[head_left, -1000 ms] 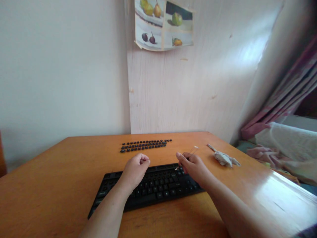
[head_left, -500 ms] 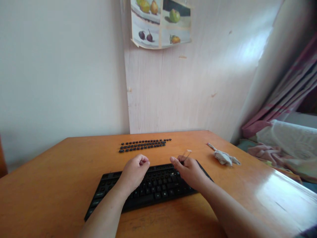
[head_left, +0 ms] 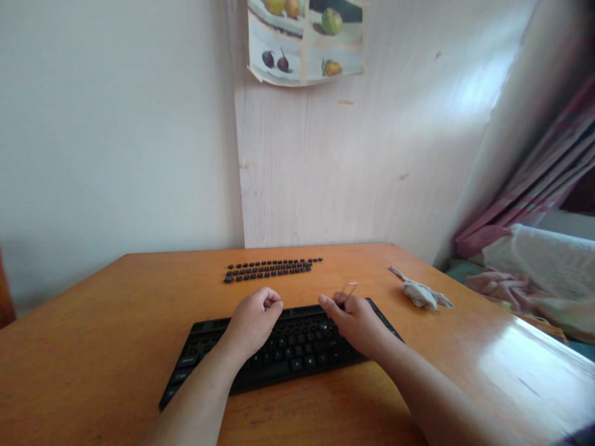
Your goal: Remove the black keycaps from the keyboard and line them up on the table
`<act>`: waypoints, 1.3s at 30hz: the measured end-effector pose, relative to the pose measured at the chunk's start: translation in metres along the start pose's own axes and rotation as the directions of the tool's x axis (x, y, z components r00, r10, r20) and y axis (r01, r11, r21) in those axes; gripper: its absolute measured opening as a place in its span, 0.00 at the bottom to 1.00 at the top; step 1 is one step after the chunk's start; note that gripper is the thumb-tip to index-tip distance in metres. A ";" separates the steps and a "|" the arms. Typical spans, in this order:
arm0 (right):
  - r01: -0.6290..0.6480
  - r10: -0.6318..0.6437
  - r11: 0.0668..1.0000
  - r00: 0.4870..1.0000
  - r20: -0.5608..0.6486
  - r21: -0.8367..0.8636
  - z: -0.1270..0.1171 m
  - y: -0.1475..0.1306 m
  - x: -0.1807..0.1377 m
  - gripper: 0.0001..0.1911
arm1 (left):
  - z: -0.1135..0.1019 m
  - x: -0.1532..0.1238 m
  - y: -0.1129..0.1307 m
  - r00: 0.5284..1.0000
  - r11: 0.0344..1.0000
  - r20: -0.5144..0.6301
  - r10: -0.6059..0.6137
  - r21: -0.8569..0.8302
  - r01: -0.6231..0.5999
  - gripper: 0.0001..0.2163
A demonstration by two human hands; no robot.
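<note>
A black keyboard [head_left: 269,371] lies at a slant on the table below both my hands, with some of its upper keys gone. My left hand [head_left: 258,319] is closed over its upper middle part, fingertips curled in; whether anything is between them is hidden. Over the keyboard's right part, my right hand [head_left: 351,319] grips a wire keycap puller [head_left: 351,286], whose thin metal loop sticks up above the fingers. Beyond the keyboard, several loose black keycaps [head_left: 269,270] stand in three rows.
A crumpled grey-white cloth [head_left: 422,293] lies on the orange-brown wooden table [head_left: 102,310] to the right. A wall with a fruit picture [head_left: 304,43] rises behind the table. Folded fabric [head_left: 497,288] is heaped beyond the right edge.
The view has shifted slightly. Both hands hold nearly the same pose over the keyboard, and the wire loop in my right hand has turned a little.
</note>
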State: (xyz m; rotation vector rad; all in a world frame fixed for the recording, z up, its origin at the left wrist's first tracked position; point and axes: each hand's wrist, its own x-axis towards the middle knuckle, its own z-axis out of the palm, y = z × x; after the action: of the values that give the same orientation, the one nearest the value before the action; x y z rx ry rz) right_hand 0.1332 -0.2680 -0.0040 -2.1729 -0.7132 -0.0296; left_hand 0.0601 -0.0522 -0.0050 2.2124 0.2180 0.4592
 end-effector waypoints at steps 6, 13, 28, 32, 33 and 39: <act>-0.015 0.015 1.000 1.000 0.021 0.006 -0.001 -0.003 -0.005 0.26 | 0.000 0.000 -0.001 1.000 1.000 0.005 0.007 0.005 -0.007 0.09; -0.034 0.035 0.999 0.999 0.018 -0.015 -0.003 -0.013 -0.008 0.26 | 0.000 0.000 -0.003 1.000 1.000 0.017 0.003 -0.022 -0.003 0.10; -0.117 0.117 0.993 0.987 0.107 -0.004 0.002 -0.017 -0.012 0.23 | 0.002 0.000 -0.004 1.000 1.000 0.013 0.019 -0.021 -0.019 0.09; -0.027 0.030 0.998 0.997 0.072 -0.054 0.007 -0.014 -0.011 0.23 | 0.004 0.000 -0.006 1.000 0.999 0.006 0.015 -0.029 -0.015 0.09; -0.025 0.029 0.998 0.997 0.066 -0.057 0.007 -0.012 -0.010 0.23 | 0.004 0.000 -0.007 1.000 0.999 0.006 0.014 -0.030 -0.014 0.09; 0.024 -0.030 0.988 0.999 -0.034 -0.150 0.009 0.001 -0.005 0.20 | 0.004 0.000 -0.008 0.999 0.999 0.008 0.044 0.001 -0.044 0.09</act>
State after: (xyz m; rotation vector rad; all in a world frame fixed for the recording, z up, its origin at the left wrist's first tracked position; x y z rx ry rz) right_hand 0.1277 -0.2642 -0.0122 -2.2990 -0.7404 -0.1396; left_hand 0.0616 -0.0500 -0.0141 2.2230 0.1662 0.4746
